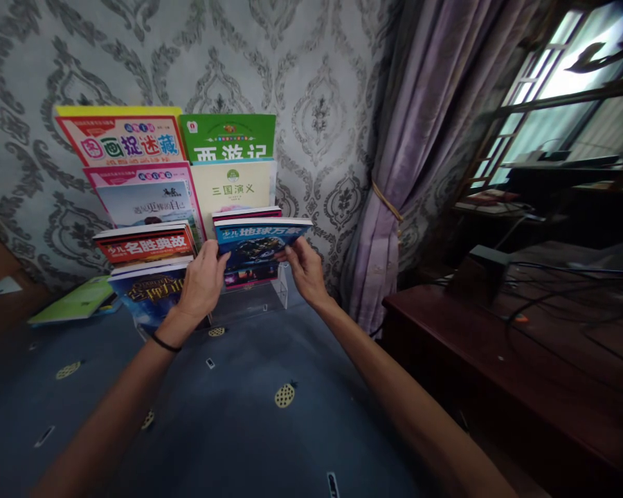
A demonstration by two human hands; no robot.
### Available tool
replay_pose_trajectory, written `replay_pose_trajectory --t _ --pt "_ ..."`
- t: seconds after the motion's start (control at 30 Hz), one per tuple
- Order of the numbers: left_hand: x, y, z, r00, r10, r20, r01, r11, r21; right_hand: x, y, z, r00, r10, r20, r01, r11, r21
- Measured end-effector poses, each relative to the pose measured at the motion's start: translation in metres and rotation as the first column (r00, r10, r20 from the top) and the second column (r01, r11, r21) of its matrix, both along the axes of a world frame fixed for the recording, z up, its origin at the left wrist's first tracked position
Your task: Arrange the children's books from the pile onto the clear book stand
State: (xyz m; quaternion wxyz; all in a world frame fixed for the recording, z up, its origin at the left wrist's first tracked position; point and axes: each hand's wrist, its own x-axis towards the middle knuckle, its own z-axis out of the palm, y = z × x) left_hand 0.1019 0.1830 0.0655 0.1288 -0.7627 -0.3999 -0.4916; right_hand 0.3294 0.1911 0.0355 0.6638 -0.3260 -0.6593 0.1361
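Between my two hands is a blue book (pixel 262 243) with Chinese lettering and a dark picture on its cover. My left hand (pixel 202 280) grips its left edge, thumb on the front. On the opposite edge, my right hand (pixel 304 271) pinches the cover with thumb and fingers. The book is at the front of the right column of a clear stepped rack (pixel 254 304). Behind it stand a cream book (pixel 233 187) and a green book (pixel 231 135). In the left column are a red-titled book (pixel 150 245) and a dark blue book (pixel 150 294), partly covered by my left hand.
A patterned dark blue cloth (pixel 228 415) covers the surface under the rack. Green books (pixel 73 301) lie flat at the left. A purple curtain (pixel 394 173) hangs to the right, near a dark red cabinet (pixel 498 346) with loose black cables (pixel 565 290).
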Motion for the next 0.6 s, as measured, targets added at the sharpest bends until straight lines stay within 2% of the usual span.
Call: replay_pose_trajectory --t 0.3,0.6 --pt "0.003 0.004 0.003 0.998 -0.052 0.029 0.054 0.996 -0.067 0.006 0.009 -0.004 0.998 0.064 0.000 -0.064 0.996 -0.054" --pt "0.009 0.008 0.006 0.998 0.002 0.068 0.006 0.993 -0.122 0.008 0.030 -0.007 0.999 0.043 -0.009 -0.044 0.997 -0.063"
